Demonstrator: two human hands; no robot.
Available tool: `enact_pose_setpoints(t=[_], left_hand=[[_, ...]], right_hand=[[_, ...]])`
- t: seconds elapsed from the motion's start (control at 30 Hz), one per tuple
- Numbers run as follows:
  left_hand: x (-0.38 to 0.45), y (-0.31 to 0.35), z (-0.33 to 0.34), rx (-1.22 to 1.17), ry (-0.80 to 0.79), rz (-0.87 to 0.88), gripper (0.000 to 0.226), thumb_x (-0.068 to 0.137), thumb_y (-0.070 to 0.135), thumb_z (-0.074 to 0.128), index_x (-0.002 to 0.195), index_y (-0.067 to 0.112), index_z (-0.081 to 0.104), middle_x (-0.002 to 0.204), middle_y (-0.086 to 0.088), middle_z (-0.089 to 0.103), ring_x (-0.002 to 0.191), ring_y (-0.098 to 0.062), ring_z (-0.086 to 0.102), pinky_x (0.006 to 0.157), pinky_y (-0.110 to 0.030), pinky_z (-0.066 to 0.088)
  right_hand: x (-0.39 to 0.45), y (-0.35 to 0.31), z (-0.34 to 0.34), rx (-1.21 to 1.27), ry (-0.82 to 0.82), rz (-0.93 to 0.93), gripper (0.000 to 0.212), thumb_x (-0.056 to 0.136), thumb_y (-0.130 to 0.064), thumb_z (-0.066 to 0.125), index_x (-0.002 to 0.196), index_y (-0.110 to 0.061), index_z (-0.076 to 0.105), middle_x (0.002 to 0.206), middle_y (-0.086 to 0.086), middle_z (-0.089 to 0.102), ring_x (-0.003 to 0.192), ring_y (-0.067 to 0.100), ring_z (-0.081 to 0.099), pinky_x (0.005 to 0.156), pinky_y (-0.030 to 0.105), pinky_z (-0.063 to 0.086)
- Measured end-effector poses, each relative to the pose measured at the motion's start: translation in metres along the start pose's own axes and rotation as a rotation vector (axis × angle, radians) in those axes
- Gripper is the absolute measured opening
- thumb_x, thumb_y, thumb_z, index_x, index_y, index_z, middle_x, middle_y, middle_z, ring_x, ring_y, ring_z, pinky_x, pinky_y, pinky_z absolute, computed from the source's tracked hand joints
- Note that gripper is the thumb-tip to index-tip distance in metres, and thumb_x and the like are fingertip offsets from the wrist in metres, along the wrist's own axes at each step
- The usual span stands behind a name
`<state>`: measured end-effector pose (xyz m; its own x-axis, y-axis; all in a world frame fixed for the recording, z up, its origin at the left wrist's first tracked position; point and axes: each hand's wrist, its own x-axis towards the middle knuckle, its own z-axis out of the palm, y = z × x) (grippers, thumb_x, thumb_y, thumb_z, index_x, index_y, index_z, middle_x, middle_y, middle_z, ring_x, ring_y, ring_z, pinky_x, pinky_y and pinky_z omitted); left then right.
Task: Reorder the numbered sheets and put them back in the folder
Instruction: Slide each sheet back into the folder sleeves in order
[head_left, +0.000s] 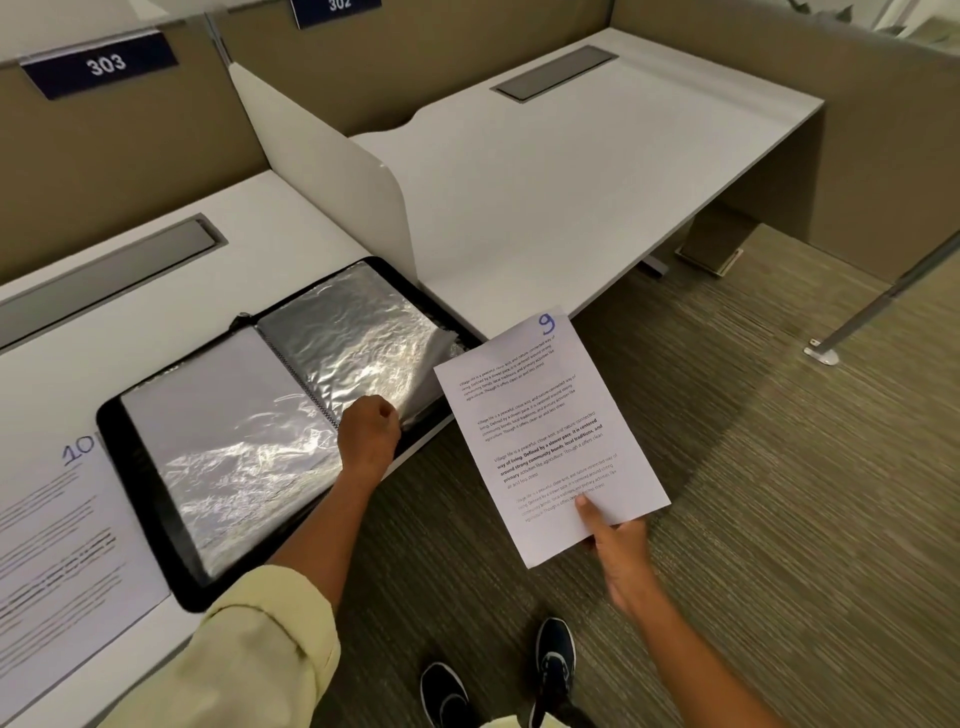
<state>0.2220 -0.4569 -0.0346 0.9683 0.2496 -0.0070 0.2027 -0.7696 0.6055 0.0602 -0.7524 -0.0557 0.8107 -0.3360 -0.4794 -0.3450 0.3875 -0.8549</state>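
Right hand (618, 551): sheet 9 (545, 431) is pinched at its lower edge, right of centre in the frame. Plastic sleeves of the open folder (156, 499), centre left on the desk (260, 218), are gripped by the left hand (368, 434). Sheet 10 (57, 545) lies at the left edge.

Pale yellow sleeve (265, 639); dark sneakers (555, 656)

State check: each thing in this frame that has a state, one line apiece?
Black display folder with clear plastic sleeves: open flat on the white desk.
White printed sheet numbered 9: held in the air, off the desk.
White printed sheet numbered 10: lying flat on the desk, left of the folder.
Left hand: gripping a sleeve edge on the folder's right page.
Right hand: pinching sheet 9's lower edge.
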Motion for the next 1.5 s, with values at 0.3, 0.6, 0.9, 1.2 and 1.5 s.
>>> enact_pose_setpoints(t=[0.3, 0.6, 0.9, 1.2, 1.5], left_hand=[[0.002, -0.001, -0.007, -0.266, 0.046, -0.166, 0.009, 0.079, 0.011, 0.079, 0.075, 0.012, 0.072, 0.077, 0.001, 0.069, 0.076, -0.016, 0.065, 0.074, -0.032, 0.052], [0.0, -0.005, -0.008, -0.335, 0.063, -0.151, 0.005, 0.087, 0.007, 0.068, 0.083, 0.008, 0.071, 0.083, 0.002, 0.066, 0.078, -0.011, 0.06, 0.079, -0.029, 0.047], [0.0, -0.009, -0.008, -0.376, 0.008, -0.164, 0.02, 0.081, 0.0, 0.073, 0.092, 0.013, 0.064, 0.078, -0.007, 0.071, 0.067, -0.024, 0.068, 0.065, -0.038, 0.058], [-0.001, 0.0, 0.0, -0.245, 0.044, -0.07, 0.018, 0.081, 0.0, 0.071, 0.097, 0.007, 0.067, 0.078, -0.006, 0.068, 0.07, -0.018, 0.063, 0.069, -0.03, 0.049], [-0.005, 0.002, 0.0, -0.183, 0.066, -0.031, 0.01, 0.083, 0.001, 0.061, 0.079, 0.006, 0.069, 0.081, -0.007, 0.067, 0.075, -0.02, 0.059, 0.068, -0.029, 0.043]], right_hand=[[-0.004, 0.009, 0.002, -0.003, -0.025, 0.007, 0.062, 0.082, -0.008, 0.077, 0.139, -0.018, 0.053, 0.124, 0.001, 0.071, 0.115, 0.019, 0.066, 0.094, 0.042, 0.057], [-0.011, 0.012, 0.002, -0.013, -0.049, 0.022, 0.056, 0.085, -0.005, 0.075, 0.137, -0.016, 0.055, 0.122, 0.002, 0.071, 0.115, 0.019, 0.067, 0.091, 0.036, 0.059], [-0.02, 0.015, 0.006, -0.047, -0.067, 0.013, 0.046, 0.084, -0.009, 0.077, 0.124, -0.023, 0.062, 0.12, 0.0, 0.072, 0.114, 0.018, 0.067, 0.099, 0.043, 0.054], [-0.027, 0.016, 0.005, -0.109, -0.045, -0.026, 0.044, 0.084, -0.008, 0.076, 0.123, -0.023, 0.061, 0.115, -0.004, 0.073, 0.111, 0.013, 0.068, 0.088, 0.028, 0.058], [-0.039, 0.018, 0.014, -0.157, -0.038, -0.086, 0.042, 0.088, -0.006, 0.073, 0.125, -0.02, 0.059, 0.114, -0.006, 0.071, 0.101, 0.0, 0.069, 0.078, 0.017, 0.056]])
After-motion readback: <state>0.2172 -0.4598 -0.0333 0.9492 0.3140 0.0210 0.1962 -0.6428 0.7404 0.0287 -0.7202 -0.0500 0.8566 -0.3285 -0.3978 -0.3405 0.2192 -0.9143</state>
